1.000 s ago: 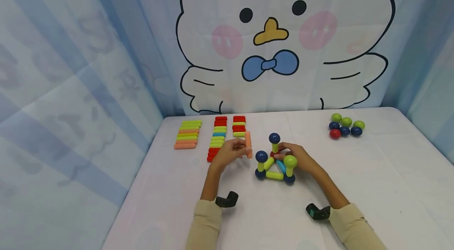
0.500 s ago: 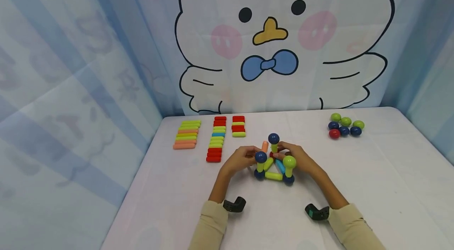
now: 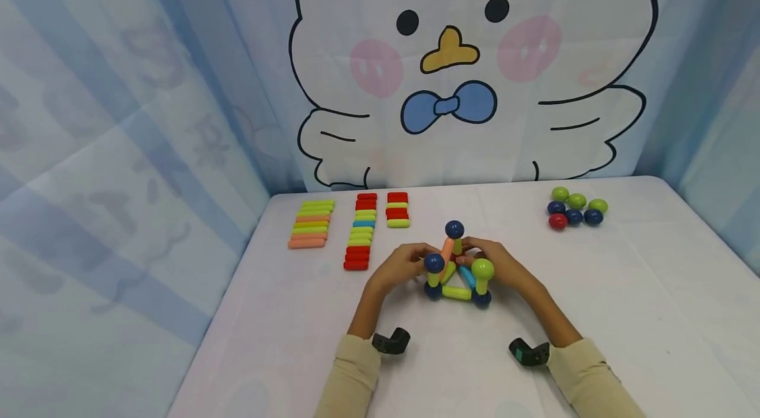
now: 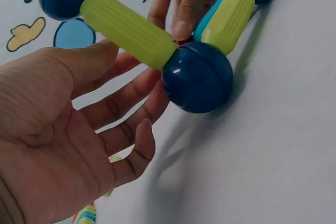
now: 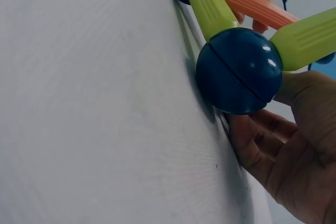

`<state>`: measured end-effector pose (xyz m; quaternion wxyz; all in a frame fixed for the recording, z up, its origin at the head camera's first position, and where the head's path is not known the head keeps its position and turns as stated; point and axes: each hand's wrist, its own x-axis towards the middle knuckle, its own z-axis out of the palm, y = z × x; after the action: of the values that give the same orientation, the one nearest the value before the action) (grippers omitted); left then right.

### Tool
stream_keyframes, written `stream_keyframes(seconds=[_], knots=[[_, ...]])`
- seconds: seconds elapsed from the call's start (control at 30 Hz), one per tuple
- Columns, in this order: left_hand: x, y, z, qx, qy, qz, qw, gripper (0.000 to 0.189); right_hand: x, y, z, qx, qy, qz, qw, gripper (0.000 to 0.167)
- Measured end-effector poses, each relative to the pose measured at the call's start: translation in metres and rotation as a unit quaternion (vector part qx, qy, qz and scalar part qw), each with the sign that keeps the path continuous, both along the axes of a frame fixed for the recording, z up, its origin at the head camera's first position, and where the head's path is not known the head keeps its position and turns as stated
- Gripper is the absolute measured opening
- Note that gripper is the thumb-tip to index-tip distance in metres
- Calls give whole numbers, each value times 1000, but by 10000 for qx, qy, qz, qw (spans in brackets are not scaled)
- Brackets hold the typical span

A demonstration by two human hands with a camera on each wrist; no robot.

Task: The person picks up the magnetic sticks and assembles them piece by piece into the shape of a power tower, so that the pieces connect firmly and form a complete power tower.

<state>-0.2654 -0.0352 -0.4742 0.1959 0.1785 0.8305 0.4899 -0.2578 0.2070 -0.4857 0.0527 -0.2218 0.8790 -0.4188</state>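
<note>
A triangular stick-and-ball frame stands on the table, with dark blue balls at its two front corners and a red ball mostly hidden at the back. Green uprights bear two blue balls and one lime green ball. My left hand holds an orange stick, which slants across the frame's left side; its fingers pass behind the left upright, partly hidden. At the back corner, my right hand grips the red ball, its thumb showing in the left wrist view.
Long sticks lie in a column at the table's left. Two columns of shorter sticks, one longer and one shorter, lie to its right. Loose green, blue and red balls cluster at the back right. A printed curtain hangs behind.
My left hand has carried the orange stick rightward from beside the short stick columns to the frame, tilting it into the left side. The right hand stays at the back corner.
</note>
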Motion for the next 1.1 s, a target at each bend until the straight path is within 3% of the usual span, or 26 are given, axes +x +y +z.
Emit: stream_keyframes(seconds=[0.2,0.3,0.37,0.43,0.5,0.57,0.67,0.73,0.77,0.8,0.87,0.97,1.1], knots=[[-3,-21,5,127,308,368,9988,25,0,-2,0,132,-256,-4,9996,30],[-9,-40,9,65,611,846,9945,26,1,-1,3,223,-374,-61,9990,32],[-12,-57,10,-54,943,1316,9868,24,2,1,6,290,-407,-136,9987,34],[-15,-75,10,-253,1274,1899,9732,20,2,3,7,346,-388,-201,9984,36],[-16,-93,9,-606,1563,2505,9535,17,1,5,7,417,-359,-334,9979,38],[-17,-111,7,-1162,1927,2994,9272,16,1,7,7,412,-370,-450,9975,41],[-15,-134,3,-2298,2124,3467,8842,21,0,9,4,419,-459,-722,9954,45],[-16,-147,0,-2922,2088,3566,8625,27,-1,11,3,379,-578,-916,9934,45],[-16,-152,-1,-3108,1973,3574,8583,30,-1,12,2,366,-604,-1014,9923,45],[-16,-156,-2,-3255,1819,3534,8579,33,-1,13,1,367,-615,-1140,9909,44],[-17,-162,-3,-3324,1577,3428,8644,35,0,16,0,372,-557,-1383,9881,41],[-18,-167,-3,-3451,1448,3243,8688,38,1,21,-1,202,-544,-1585,9856,39],[-17,-173,1,-3778,1733,3143,8535,35,3,25,0,-310,-934,-1536,9832,42]])
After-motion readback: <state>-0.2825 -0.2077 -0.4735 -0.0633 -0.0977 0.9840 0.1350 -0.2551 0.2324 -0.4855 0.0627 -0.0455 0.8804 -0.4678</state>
